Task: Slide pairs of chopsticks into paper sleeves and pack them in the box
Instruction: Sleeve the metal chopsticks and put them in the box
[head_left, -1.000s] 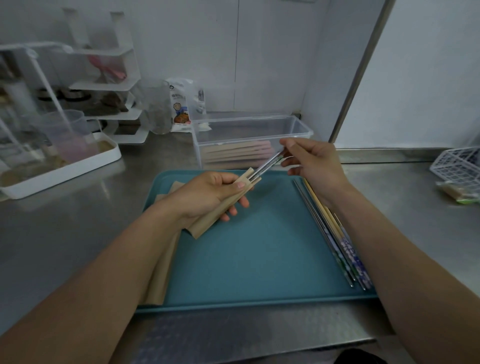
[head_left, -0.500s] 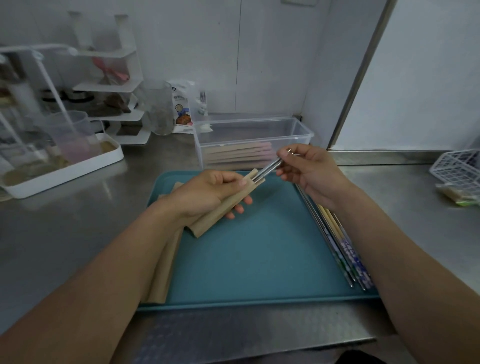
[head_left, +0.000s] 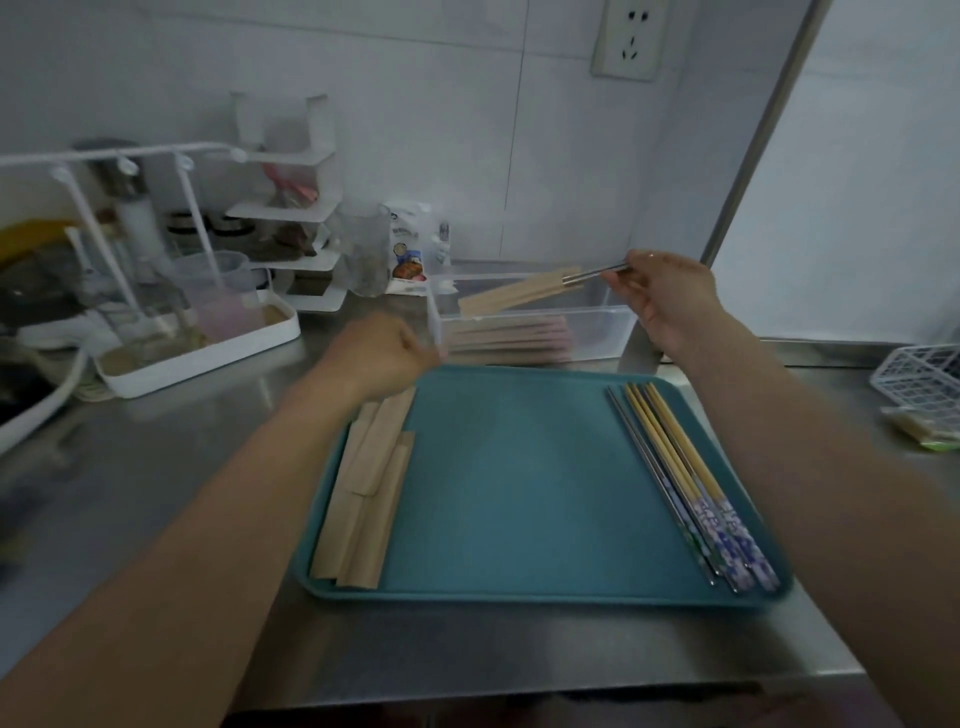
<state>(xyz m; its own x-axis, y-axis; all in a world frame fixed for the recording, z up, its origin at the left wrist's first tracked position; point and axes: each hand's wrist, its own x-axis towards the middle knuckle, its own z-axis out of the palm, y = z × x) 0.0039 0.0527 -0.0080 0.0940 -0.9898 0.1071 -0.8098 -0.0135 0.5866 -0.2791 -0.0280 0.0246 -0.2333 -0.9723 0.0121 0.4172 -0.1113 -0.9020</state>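
My right hand (head_left: 670, 299) pinches the metal ends of sleeved chopsticks (head_left: 524, 293) above the clear plastic box (head_left: 597, 332), while my blurred left hand (head_left: 382, 353), fingers curled on nothing, hovers left of the box.

We see the left hand (head_left: 382, 351) only as a motion-blurred smear, so we cannot tell how its fingers lie. The sleeved pairs (head_left: 506, 338) inside the clear box (head_left: 597, 332) blur together beyond counting. The white basket (head_left: 922, 376) is cut off by the right edge.
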